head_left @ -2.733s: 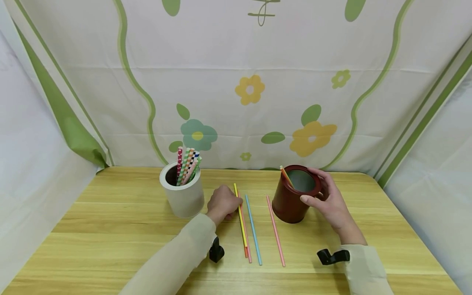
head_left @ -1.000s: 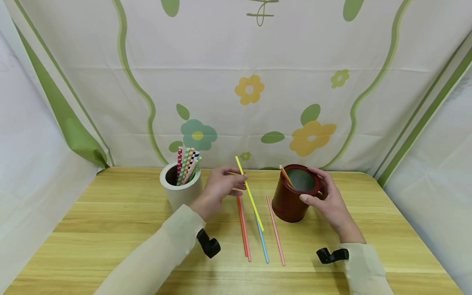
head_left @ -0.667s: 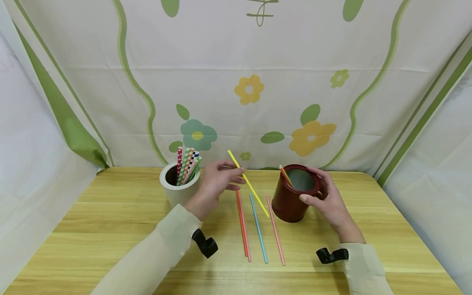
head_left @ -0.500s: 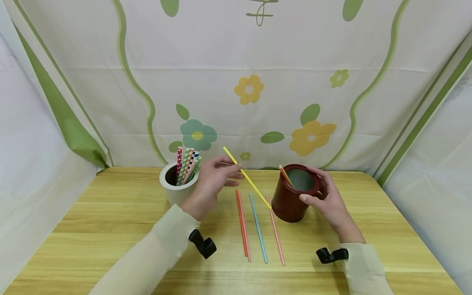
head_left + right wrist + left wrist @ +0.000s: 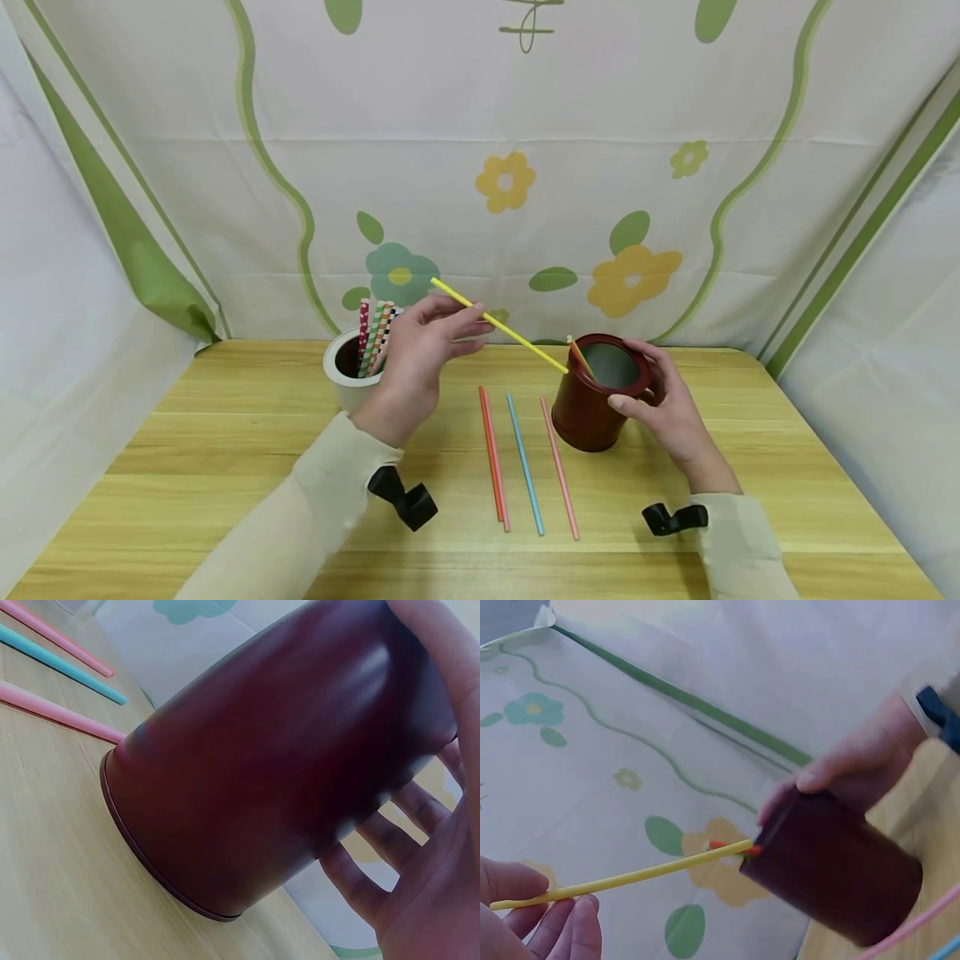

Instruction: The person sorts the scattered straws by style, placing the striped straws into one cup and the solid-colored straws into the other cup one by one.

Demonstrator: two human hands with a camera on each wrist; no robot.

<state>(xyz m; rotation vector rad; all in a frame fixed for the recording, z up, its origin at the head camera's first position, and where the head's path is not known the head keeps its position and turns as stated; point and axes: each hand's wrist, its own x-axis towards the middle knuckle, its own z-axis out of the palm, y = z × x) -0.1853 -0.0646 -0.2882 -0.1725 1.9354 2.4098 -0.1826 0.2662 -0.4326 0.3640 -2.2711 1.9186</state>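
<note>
My left hand (image 5: pixel 408 362) pinches a yellow straw (image 5: pixel 513 334) between thumb and fingers, raised above the table. The straw slants down to the right, its lower end by the left side of a dark red cup (image 5: pixel 588 421); whether they touch I cannot tell. My right hand (image 5: pixel 675 417) grips the cup at its right side, thumb in front and fingers partly hidden behind. An orange straw (image 5: pixel 580 358) leans inside the cup, with a pale tip beside it. In the left wrist view the yellow straw (image 5: pixel 652 871) points at the cup's mouth.
On the table lie an orange-red straw (image 5: pixel 489 442), a pink straw (image 5: pixel 502 483) beside it, a blue straw (image 5: pixel 526 467) and another pink straw (image 5: pixel 560 471). A white cup (image 5: pixel 336 379) with several patterned straws stands left, partly hidden by my left hand. A flowered cloth (image 5: pixel 450 100) hangs behind.
My left hand has picked the yellow straw up off the table, raised it and swung its lower end rightward to the dark red cup. My right hand stays on the cup.
</note>
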